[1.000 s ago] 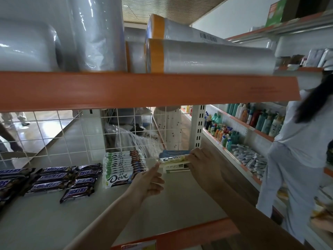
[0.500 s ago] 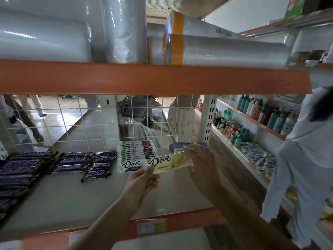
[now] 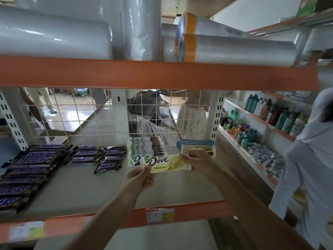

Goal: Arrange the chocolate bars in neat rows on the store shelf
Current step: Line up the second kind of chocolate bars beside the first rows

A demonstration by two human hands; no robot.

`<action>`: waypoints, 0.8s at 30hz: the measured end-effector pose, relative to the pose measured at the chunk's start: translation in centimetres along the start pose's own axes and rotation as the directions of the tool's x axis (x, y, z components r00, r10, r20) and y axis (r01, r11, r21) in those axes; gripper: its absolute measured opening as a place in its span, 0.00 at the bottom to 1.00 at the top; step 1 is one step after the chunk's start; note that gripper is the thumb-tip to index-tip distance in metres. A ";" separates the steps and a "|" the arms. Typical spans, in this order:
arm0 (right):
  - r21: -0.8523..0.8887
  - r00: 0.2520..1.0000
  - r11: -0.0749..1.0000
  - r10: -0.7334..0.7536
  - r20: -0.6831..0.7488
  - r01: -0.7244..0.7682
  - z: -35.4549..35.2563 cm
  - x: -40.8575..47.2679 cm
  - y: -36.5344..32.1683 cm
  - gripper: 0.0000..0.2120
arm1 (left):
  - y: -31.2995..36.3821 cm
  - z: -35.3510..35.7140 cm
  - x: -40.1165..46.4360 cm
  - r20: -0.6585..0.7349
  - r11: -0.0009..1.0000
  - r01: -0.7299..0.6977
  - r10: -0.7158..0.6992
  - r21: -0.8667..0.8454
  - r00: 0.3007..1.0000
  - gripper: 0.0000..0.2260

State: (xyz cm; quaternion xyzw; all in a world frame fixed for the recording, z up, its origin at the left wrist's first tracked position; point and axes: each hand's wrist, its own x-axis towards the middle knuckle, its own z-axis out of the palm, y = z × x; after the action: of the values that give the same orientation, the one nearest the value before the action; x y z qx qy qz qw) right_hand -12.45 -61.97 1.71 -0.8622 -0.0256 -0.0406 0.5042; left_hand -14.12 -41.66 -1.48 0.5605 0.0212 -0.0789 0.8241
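A pale yellow-green Dove bar point(image 3: 166, 163) is held flat just above the grey shelf point(image 3: 100, 192). My left hand point(image 3: 140, 177) pinches its left end and my right hand point(image 3: 196, 162) pinches its right end. Behind it lies a neat row of white Dove bars point(image 3: 146, 145) running back toward the wire grid. To the right of that row sits a small stack of blue and cream bars point(image 3: 197, 144), partly hidden by my right hand. Dark Snickers bars point(image 3: 34, 163) lie in rows on the left of the shelf, with one loose Snickers bar point(image 3: 106, 167) in front.
The orange shelf beam point(image 3: 162, 74) overhead carries large white plastic rolls point(image 3: 234, 49). An orange front lip point(image 3: 198, 212) with price tags edges the shelf. A white wire grid point(image 3: 86, 114) closes the back. A person in white point(image 3: 310, 159) stands at right beside shelves of bottles point(image 3: 266, 116).
My right hand lifted the yellow-green Dove bar off the right stack and brought it left and forward. My left hand rose and took its left end. The view moved closer.
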 end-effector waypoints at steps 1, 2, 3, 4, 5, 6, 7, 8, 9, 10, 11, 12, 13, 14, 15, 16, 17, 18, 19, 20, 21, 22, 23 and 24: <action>0.058 1.000 0.998 0.007 0.007 -0.007 0.1 0.0 -0.1 0.11 | 0.1 -0.1 0.0 -0.006 1.000 -0.009 0.009 0.020 1.000 0.12; 0.109 1.000 0.994 0.012 0.003 -0.012 0.3 -0.1 -0.2 0.10 | 0.1 -0.3 -0.1 -0.011 0.999 -0.017 0.017 0.043 1.000 0.11; 0.144 1.000 0.990 0.010 -0.008 -0.009 0.4 -0.2 -0.3 0.10 | 0.2 -0.6 -0.1 -0.012 0.998 -0.021 0.022 0.064 1.000 0.10; 0.165 1.000 0.986 0.007 -0.022 -0.003 0.5 -0.2 -0.3 0.10 | 0.2 -0.9 -0.2 -0.014 0.997 -0.023 0.024 0.078 1.000 0.09; 0.184 0.999 0.983 -0.001 -0.033 0.007 0.7 -0.2 -0.3 0.10 | 0.3 -1.3 -0.2 -0.020 0.996 -0.023 0.024 0.083 1.000 0.07; 0.197 0.999 0.980 -0.001 -0.042 0.009 0.8 -0.2 -0.4 0.10 | 0.4 -1.7 -0.2 -0.032 0.996 -0.021 0.024 0.085 0.999 0.06; 0.206 0.999 0.978 0.003 -0.046 0.006 1.1 -0.2 -0.4 0.09 | 0.4 -2.1 -0.2 -0.047 0.995 -0.021 0.025 0.093 0.999 0.05; 0.210 0.999 0.978 0.008 -0.044 0.002 1.3 -0.2 -0.3 0.08 | 0.5 -2.5 -0.2 -0.061 0.994 -0.023 0.029 0.106 0.998 0.04; 0.213 0.999 0.977 0.015 -0.041 -0.006 1.6 -0.2 -0.2 0.06 | 0.5 -2.9 -0.2 -0.068 0.992 -0.026 0.035 0.124 0.997 0.04; 0.215 0.999 0.976 0.024 -0.038 -0.015 1.9 -0.2 -0.1 0.05 | 0.5 -3.2 -0.2 -0.072 0.988 -0.029 0.040 0.149 0.997 0.04; 0.219 0.999 0.976 0.029 -0.036 -0.020 2.2 -0.2 0.0 0.03 | 0.5 -3.5 -0.1 -0.075 0.982 -0.036 0.051 0.186 0.996 0.05; 0.221 0.999 0.975 0.033 -0.038 -0.024 2.5 -0.2 0.1 0.02 | 0.5 -3.8 -0.1 -0.078 0.971 -0.047 0.067 0.236 0.995 0.07; 0.217 0.998 0.976 0.042 -0.050 -0.031 2.9 -0.2 0.3 0.04 | 0.5 -4.0 0.0 -0.076 0.957 -0.060 0.085 0.283 0.994 0.08; 0.217 0.996 0.975 0.062 -0.071 -0.045 3.2 -0.1 0.4 0.06 | 0.5 -4.2 0.1 -0.070 0.945 -0.075 0.103 0.319 0.992 0.09; 0.223 0.992 0.973 0.086 -0.095 -0.063 3.5 0.0 0.6 0.07 | 0.5 -4.4 0.1 -0.061 0.933 -0.089 0.118 0.349 0.991 0.09; 0.234 0.987 0.969 0.110 -0.116 -0.081 3.9 0.1 0.8 0.08 | 0.5 -4.5 0.2 -0.055 0.920 -0.101 0.131 0.379 0.990 0.08; 0.244 0.983 0.966 0.123 -0.135 -0.088 4.2 0.2 1.1 0.09 | 0.4 -4.6 0.3 -0.052 0.907 -0.110 0.143 0.406 0.988 0.08; 0.241 0.980 0.967 0.126 -0.157 -0.086 4.6 0.3 1.3 0.10 | 0.4 -4.8 0.4 -0.054 0.892 -0.116 0.155 0.437 0.987 0.08; 0.216 0.976 0.973 0.122 -0.179 -0.082 5.0 0.5 1.6 0.10 | 0.3 -5.0 0.6 -0.058 0.873 -0.119 0.165 0.473 0.985 0.09; 0.180 0.973 0.980 0.114 -0.200 -0.078 5.4 0.6 1.8 0.09 | 0.2 -5.2 0.8 -0.065 0.850 -0.119 0.177 0.513 0.982 0.10; 0.145 0.971 0.987 0.105 -0.216 -0.074 5.8 0.7 1.9 0.09 | 0.1 -5.4 1.2 -0.072 0.830 -0.118 0.187 0.545 0.980 0.12; 0.113 0.969 0.991 0.096 -0.226 -0.072 6.1 0.9 2.0 0.08 | 0.0 -5.7 1.5 -0.076 0.807 -0.119 0.199 0.578 0.977 0.13; 0.081 0.970 0.994 0.090 -0.227 -0.074 6.4 1.0 2.0 0.08 | 0.0 -5.9 1.8 -0.077 0.779 -0.123 0.215 0.615 0.974 0.14; 0.045 0.971 0.996 0.085 -0.225 -0.077 6.7 1.1 2.0 0.09 | -0.1 -6.0 2.0 -0.075 0.744 -0.126 0.231 0.656 0.970 0.14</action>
State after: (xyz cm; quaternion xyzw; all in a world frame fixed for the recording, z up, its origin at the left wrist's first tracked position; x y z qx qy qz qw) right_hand -10.89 -57.14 -3.19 -0.8432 0.0665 -0.1175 0.5204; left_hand -11.79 -36.35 -3.99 0.8137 0.0014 0.0409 0.5799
